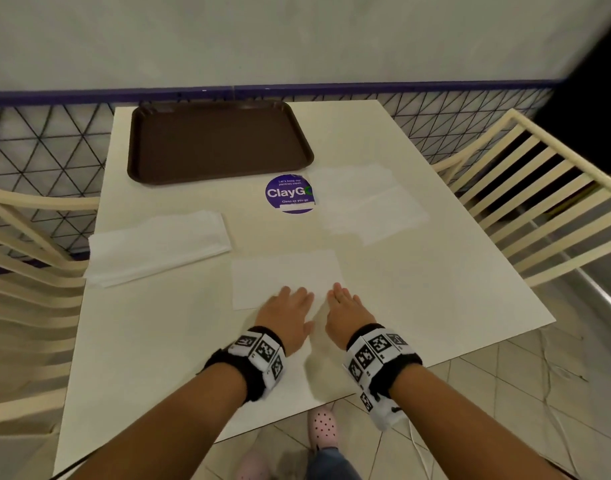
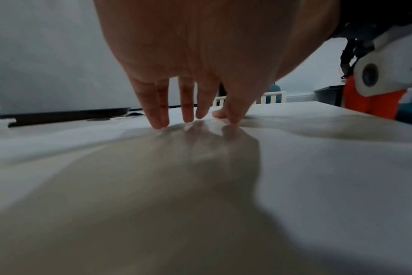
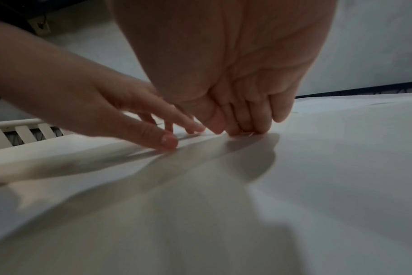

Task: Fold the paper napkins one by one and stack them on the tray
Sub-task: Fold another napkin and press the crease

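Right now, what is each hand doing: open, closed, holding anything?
Left hand: open, straight fingers pressing the near edge of the paper napkin, holding nothing.
Right hand: open, fingers flat on the same napkin edge, holding nothing.

One brown tray (image 1: 165,147) is seen on one white table (image 1: 418,289). Paper napkins are counted in three places: one flat napkin (image 1: 283,271), one stack of napkins (image 1: 158,244) whose sheets cannot be counted, and one spread of overlapping napkins (image 1: 366,202), number unclear. One round purple sticker (image 1: 288,194) is shown. Two hands are seen, one left hand (image 1: 286,308) and one right hand (image 1: 345,308), and two marked wristbands, one (image 1: 262,355) on the left wrist and one (image 1: 377,355) on the right. Two slatted chairs are seen, one (image 1: 30,271) on the left and one (image 1: 539,188) on the right. Two pink shoes, one (image 1: 323,427) clear and one (image 1: 254,467) blurred, are visible.
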The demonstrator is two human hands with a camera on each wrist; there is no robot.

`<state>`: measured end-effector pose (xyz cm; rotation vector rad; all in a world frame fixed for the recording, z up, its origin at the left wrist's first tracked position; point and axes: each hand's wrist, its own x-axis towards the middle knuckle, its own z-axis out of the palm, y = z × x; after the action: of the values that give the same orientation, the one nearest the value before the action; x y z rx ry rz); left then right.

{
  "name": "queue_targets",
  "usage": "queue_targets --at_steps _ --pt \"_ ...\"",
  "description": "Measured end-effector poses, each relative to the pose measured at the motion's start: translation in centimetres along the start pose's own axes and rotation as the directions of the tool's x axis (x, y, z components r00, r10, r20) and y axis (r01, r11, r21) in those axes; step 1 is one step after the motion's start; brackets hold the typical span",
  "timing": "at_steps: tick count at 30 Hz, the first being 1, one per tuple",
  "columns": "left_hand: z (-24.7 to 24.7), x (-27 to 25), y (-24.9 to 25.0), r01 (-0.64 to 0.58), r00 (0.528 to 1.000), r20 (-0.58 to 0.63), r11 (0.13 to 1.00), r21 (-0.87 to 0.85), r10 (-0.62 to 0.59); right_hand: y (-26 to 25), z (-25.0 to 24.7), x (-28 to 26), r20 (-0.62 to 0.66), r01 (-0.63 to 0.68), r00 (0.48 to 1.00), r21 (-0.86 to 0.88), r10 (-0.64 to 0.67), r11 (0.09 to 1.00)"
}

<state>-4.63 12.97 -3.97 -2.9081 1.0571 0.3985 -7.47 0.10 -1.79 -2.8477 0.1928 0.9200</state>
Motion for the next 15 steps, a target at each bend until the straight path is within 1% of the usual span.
queue_targets --at_steps 3,5,7,9,10,11,13,14,15 --pt "0.6 -0.4 0.3 0.019 1.0 0.007 0.998 0.065 -0.02 0.1 -0.1 0.0 0.006 0.005 1.0 -0.016 -0.005 1.0" --pt "0.7 -0.8 -0.6 0.039 0.999 -0.001 0.995 0.089 -0.039 0.1 -0.2 0.0 0.003 0.008 1.0 -0.032 -0.008 0.999" --pt "0.3 -1.5 -1.9 0.065 0.996 -0.063 0.994 0.083 -0.06 0.1 -0.4 0.1 0.002 0.007 1.0 -0.053 -0.006 0.999" --pt "0.6 -2.5 -3.7 0.08 0.992 -0.104 0.988 0.128 -0.067 0.1 -0.5 0.1 0.006 0.01 1.0 -0.096 -0.009 0.995" --pt "1.0 -3.1 -4.6 0.089 0.987 -0.148 0.987 0.135 -0.069 0.1 -0.5 0.2 0.002 0.012 1.0 -0.125 -0.012 0.992" --pt "1.4 -3.6 -5.3 0.099 0.985 -0.151 0.987 0.127 -0.08 0.2 -0.6 0.3 -0.013 0.016 1.0 -0.158 -0.019 0.987" --pt "1.5 -4.6 -6.3 0.138 0.987 -0.096 0.985 0.108 -0.128 0.1 -0.9 0.5 -0.046 0.024 0.998 -0.222 -0.035 0.975" --pt "1.1 -5.1 -6.5 0.161 0.983 -0.107 0.978 0.131 -0.148 0.0 -1.2 0.4 -0.052 0.031 0.998 -0.249 -0.045 0.968" --pt "0.4 -5.5 -6.5 0.177 0.983 -0.083 0.971 0.164 -0.165 -0.2 -1.6 0.3 -0.05 0.043 0.997 -0.271 -0.059 0.962"
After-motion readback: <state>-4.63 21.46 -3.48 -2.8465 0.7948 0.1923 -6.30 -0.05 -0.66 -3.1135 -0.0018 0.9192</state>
